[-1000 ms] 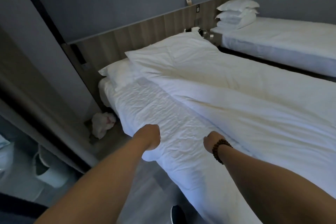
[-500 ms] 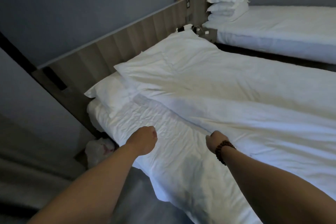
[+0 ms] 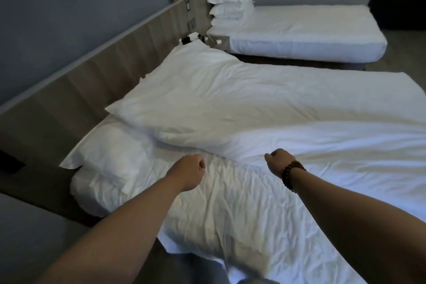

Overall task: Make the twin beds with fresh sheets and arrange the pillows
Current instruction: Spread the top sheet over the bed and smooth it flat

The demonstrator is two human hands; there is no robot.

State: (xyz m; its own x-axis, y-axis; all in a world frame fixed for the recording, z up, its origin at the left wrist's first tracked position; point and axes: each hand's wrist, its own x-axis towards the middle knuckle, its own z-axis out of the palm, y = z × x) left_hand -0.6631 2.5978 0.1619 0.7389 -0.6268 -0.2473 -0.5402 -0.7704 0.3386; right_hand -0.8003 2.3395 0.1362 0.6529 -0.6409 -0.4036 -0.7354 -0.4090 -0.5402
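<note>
Bedding fills most of the view. The near bed (image 3: 87,193) runs from nine o'clock to three. Its creased sheet (image 3: 230,214) is on, and a duvet (image 3: 288,104) lies skewed across the far half, not yet pulled square. The far bed (image 3: 311,37), at one o'clock, has a smooth sheet but no duvet, and a stack of pillows (image 3: 230,7) at twelve is not yet laid out. One pillow (image 3: 110,152) sits at nine o'clock against the headboard (image 3: 92,80), partly under the duvet's corner. I judge the job roughly half done.

The left hand (image 3: 191,168) and right hand (image 3: 280,160) are well apart and both curled into fists. The left is over the sheet and the right is at the duvet's near edge. Their fingertips are hidden, so I cannot tell whether either pinches cloth. Small clutter (image 3: 196,38) between the beds is too dim to name.
</note>
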